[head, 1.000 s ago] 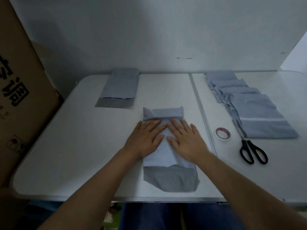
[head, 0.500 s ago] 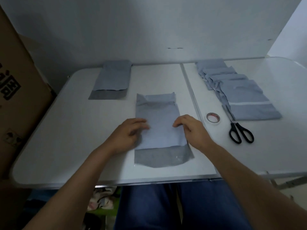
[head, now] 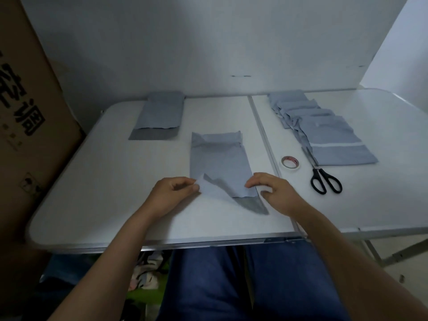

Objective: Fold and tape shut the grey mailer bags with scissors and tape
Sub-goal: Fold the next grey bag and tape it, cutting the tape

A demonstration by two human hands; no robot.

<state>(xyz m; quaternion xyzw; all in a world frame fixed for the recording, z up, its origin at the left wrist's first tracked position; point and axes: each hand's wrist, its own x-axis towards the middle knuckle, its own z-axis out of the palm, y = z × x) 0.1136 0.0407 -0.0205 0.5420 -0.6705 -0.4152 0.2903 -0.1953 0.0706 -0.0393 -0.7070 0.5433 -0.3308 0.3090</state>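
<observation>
Now my left hand (head: 176, 191) pinches the near left corner of the bag (head: 220, 163) mid-bench; my right hand (head: 273, 189) holds its right edge. Uneven pulling could fold it crooked.

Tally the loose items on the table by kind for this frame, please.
Grey mailer bags: 6: one being folded, one at far left, four overlapping at right
Tape roll: 1
Scissors: 1
Total: 8

Matt grey plastic mailer bag (head: 220, 163); smooth white table (head: 115, 181)
</observation>
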